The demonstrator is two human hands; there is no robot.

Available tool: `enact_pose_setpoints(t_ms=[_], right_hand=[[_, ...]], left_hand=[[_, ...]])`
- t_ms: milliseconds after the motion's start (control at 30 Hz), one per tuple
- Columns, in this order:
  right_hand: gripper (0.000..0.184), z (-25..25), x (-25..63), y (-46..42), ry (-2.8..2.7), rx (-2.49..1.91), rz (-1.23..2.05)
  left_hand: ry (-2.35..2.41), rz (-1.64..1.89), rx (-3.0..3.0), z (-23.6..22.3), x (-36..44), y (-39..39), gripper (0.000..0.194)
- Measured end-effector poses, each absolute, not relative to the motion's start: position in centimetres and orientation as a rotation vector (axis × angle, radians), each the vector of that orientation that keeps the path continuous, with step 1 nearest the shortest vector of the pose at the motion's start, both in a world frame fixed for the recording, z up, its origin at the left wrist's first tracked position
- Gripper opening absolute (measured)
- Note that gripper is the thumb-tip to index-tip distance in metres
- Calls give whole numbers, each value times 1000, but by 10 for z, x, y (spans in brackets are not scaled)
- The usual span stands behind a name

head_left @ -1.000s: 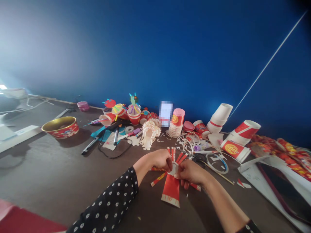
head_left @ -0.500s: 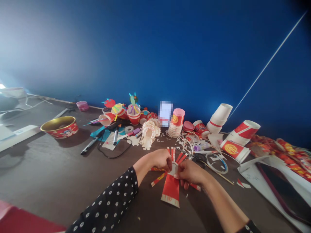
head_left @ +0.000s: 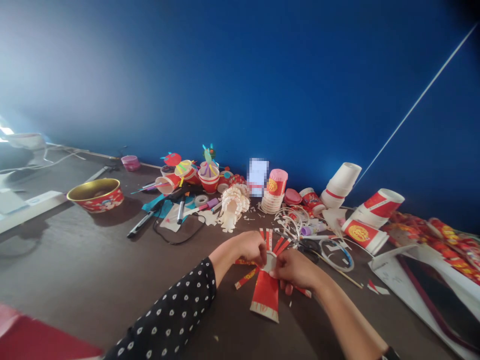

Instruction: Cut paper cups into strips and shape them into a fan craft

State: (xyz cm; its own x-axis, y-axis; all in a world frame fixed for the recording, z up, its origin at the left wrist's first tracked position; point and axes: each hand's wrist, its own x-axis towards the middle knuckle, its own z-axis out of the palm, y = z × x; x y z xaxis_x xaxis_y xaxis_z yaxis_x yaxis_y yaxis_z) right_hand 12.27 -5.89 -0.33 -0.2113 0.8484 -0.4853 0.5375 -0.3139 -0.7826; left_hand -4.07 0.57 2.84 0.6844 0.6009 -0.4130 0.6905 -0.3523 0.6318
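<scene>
A red paper cup cut into strips (head_left: pixel 265 295) lies spread out on the dark table, its strips fanning around a pale round base. One wide strip points toward me; several narrow ones point away and to the sides. My left hand (head_left: pixel 252 248) is closed, its fingers pinching at the base's left edge. From the other side my right hand (head_left: pixel 296 267) grips the cup's right edge, thumb by the base and fingers curled below. Parts of the side strips are hidden behind both hands.
Scissors (head_left: pixel 310 246) and clear tubing (head_left: pixel 339 252) lie beyond my right hand. Stacked paper cups (head_left: pixel 273 192) and a curled white paper piece (head_left: pixel 234 202) stand behind. Markers (head_left: pixel 145 222) and a gold-lined bowl (head_left: pixel 95 196) are left; a phone (head_left: pixel 442 300) is right.
The whole view has shifted slightly, so everything sits a little further right. Both hands keep nearly the same hold on the cut cup.
</scene>
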Motion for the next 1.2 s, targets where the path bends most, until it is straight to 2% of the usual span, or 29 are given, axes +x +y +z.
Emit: enact_pose_setpoints(t_ms=[333, 1200], right_hand=[[16, 3, 122, -60, -1618, -1748, 1582], [15, 2, 120, -60, -1614, -1771, 1570]], left_hand=[[880, -90, 2009, 26, -44, 10, 14], [1001, -80, 2112, 34, -34, 3, 10]])
